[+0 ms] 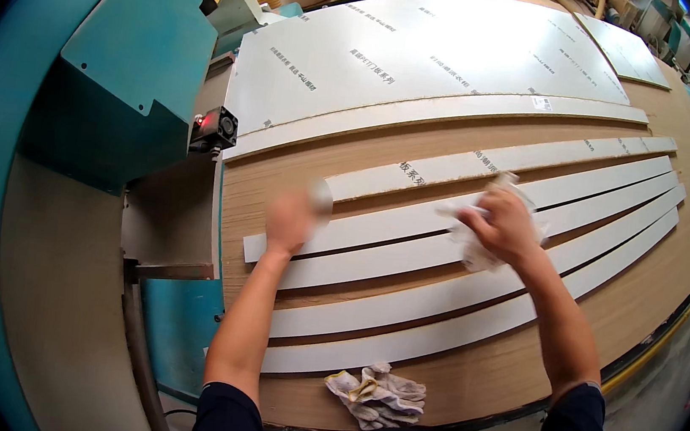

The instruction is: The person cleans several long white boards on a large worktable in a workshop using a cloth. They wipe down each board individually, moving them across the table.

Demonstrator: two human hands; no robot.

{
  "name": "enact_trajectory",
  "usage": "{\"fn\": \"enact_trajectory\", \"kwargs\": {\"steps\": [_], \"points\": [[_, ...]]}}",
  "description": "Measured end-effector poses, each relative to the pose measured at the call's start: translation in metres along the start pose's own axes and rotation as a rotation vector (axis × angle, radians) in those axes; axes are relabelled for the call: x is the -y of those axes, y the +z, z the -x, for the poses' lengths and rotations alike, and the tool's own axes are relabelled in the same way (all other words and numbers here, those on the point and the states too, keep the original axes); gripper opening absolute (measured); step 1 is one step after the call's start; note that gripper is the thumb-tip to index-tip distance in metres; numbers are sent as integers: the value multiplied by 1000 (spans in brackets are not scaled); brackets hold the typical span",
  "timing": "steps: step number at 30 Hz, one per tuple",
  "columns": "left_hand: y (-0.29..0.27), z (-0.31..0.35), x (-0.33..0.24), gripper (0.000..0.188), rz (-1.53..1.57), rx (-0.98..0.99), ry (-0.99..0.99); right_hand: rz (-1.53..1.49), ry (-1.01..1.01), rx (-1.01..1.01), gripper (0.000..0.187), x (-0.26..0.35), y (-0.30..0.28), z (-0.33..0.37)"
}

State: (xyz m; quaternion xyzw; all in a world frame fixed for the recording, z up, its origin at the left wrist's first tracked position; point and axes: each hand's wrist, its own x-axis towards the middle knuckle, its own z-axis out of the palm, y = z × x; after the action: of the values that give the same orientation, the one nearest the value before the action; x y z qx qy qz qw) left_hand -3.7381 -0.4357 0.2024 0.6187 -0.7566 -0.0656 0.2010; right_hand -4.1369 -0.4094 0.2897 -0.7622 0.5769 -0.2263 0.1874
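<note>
In my right hand (504,223) a crumpled white cloth (481,252) is bunched, resting over the narrow white strips near their middle. My left hand (289,218) is smeared by motion at the left end of the upper strips. A pale greyish blur beside its fingers cannot be made out. Under and around both hands lie several long narrow white strips (390,263), roughly side by side with thin gaps. The farthest of these, a strip with dark print (539,159), ends close to my left hand.
A large white panel (431,55) with print lies at the back of the wooden tabletop (462,382), a smaller panel (623,51) at its right. Crumpled work gloves (375,396) lie near the front edge. At left stands a teal machine (140,30) with a small red-lit black unit (217,128).
</note>
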Motion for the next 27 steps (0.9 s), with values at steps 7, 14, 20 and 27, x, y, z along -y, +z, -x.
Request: {"fn": "enact_trajectory", "kwargs": {"steps": [7, 14, 20, 27], "points": [[15, -20, 20, 7, -156, 75, 215, 28, -8, 235, 37, 97, 101, -84], [-15, -37, -15, 2, 6, 221, 241, 43, -148, 361, 42, 102, 140, -108], [-23, -49, -25, 5, -42, 298, 216, 65, -164, 390, 31, 101, 157, -109], [-5, -57, -35, 7, -184, 148, 325, -12, -36, 309, 30, 107, 163, -115]]}}
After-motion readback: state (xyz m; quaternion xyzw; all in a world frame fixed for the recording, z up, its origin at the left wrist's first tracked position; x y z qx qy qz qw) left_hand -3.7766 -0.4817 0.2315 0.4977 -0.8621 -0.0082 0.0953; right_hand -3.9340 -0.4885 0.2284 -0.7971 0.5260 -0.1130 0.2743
